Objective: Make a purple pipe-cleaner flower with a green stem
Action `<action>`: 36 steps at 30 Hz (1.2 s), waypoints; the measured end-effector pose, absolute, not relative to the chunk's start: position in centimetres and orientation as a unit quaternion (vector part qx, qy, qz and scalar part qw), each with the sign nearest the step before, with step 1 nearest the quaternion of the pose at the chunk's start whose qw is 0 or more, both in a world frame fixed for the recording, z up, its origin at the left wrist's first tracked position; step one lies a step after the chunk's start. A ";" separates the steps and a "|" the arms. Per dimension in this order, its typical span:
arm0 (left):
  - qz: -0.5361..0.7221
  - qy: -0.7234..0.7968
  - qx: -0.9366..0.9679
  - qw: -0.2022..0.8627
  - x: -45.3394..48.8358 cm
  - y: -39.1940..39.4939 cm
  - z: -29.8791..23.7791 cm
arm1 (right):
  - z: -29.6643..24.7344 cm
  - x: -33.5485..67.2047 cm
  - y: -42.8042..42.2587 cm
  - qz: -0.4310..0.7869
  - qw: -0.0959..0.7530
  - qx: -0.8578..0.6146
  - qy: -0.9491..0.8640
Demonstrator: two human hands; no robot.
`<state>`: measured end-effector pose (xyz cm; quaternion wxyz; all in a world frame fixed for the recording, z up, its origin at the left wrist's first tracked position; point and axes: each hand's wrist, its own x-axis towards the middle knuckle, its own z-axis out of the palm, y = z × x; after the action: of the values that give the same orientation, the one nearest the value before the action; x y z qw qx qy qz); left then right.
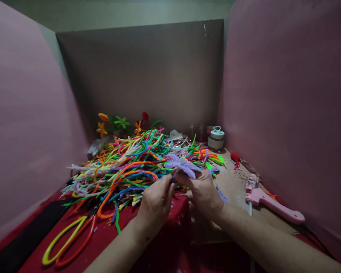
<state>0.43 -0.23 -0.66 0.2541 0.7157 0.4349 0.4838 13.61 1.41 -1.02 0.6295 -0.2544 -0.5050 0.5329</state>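
Pink panels [290,94] wall the workspace on both sides; a dark back panel [142,76] closes the far side. Red cloth [176,227] covers the near and left surface; a light brown board [231,182] lies at right.

Large tangled heap of multicolored fuzzy stems [125,163] fills the center-left, extending up to the hands. Black strip [25,235] lies along the left edge of the cloth.

Right hand [206,193]: thumb and fingers gripping the purple flower from beneath. Left hand [156,197]: fingers curled inward just under the same flower; contact point hidden, cannot tell whether they grip.

Pink glue gun [272,206] rests at right, near the right panel, well apart from the hands. Scissors [78,221], one yellow and one red handle, lie on the cloth at the heap's near left edge.

Purple flower [182,165]: above the fingertips, in front of the heap, petals spread. Lidded jar [216,138] stands at the back right. Smallest noted: green flower [121,122] and orange flower [101,129], behind the heap.
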 end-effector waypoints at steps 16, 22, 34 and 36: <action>0.384 0.177 0.433 0.796 -0.7 0.5 -1.8 | -0.5 14.3 1.1 0.575 0.497 -0.170 -0.627; 0.429 0.290 0.557 0.649 -0.2 0.2 -0.8 | -1.0 13.8 1.3 0.561 0.571 -0.209 -0.561; 0.518 0.391 0.545 0.530 0.8 -0.3 -0.8 | -1.6 13.5 1.3 0.481 0.587 -0.257 -0.599; 0.516 0.356 0.512 0.587 0.7 -0.2 -0.6 | -1.3 13.5 1.2 0.500 0.580 -0.239 -0.598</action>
<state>0.74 -0.23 -0.55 0.5867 0.5123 0.3563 0.5162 13.55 1.22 -1.28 0.5795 -0.2393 -0.5976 0.4998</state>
